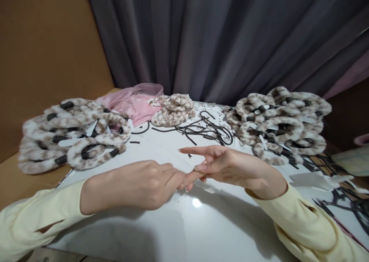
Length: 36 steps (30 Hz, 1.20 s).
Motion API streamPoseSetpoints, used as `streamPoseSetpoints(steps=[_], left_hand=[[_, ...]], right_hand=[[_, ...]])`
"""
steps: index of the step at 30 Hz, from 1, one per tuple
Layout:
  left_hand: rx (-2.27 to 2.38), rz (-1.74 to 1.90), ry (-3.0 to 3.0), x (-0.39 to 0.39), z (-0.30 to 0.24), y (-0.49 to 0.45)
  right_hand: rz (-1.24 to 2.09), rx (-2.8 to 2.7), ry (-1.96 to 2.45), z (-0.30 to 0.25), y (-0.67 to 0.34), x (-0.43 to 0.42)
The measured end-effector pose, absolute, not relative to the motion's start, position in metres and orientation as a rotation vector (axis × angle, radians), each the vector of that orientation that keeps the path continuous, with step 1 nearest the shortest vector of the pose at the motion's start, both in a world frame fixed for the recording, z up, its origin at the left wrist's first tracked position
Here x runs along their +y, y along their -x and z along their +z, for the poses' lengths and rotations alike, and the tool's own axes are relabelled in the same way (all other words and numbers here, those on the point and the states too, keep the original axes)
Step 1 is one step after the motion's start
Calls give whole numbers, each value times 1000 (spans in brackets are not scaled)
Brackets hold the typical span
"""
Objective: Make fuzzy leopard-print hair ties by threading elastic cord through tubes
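Observation:
My left hand (144, 185) reaches in from the left above the white table, back upward and fingers curled. Its fingertips meet my right hand (230, 164) at the middle of the view. On my right hand the index finger points out to the left, while the thumb presses against the fingers below. A small clear, ribbed plastic-looking piece (206, 186) shows just under the right fingers. Whether either hand holds it, or anything else, is hidden where the fingers overlap.
Fluffy spotted loops with black bands and white tags lie piled at left (95, 152) and right (288, 129). Between them are a smaller fluffy bundle (174, 112), a pink plastic bag (132, 100) and tangled black cords (201, 129). A grey curtain (201, 43) hangs behind.

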State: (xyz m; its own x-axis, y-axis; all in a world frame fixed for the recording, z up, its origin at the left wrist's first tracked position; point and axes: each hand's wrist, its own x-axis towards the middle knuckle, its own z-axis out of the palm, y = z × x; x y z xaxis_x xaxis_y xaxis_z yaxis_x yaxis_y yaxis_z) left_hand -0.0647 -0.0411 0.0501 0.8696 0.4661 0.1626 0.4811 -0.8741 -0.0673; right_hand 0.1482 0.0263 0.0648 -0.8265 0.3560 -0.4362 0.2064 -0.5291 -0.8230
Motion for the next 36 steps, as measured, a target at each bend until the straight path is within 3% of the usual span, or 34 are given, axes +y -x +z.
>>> streamPoseSetpoints(steps=[17,29,36], left_hand=[[-998,-135,3420,-30,52,71],[-735,-229,2981,-45,49,63],[-801,-244,3018,-37,44,64]], right_hand=[[2506,-1508,908,59,-144,21],[2596,-1453,841,60,-148,27],[2574,-1460,821,62,-149,28]])
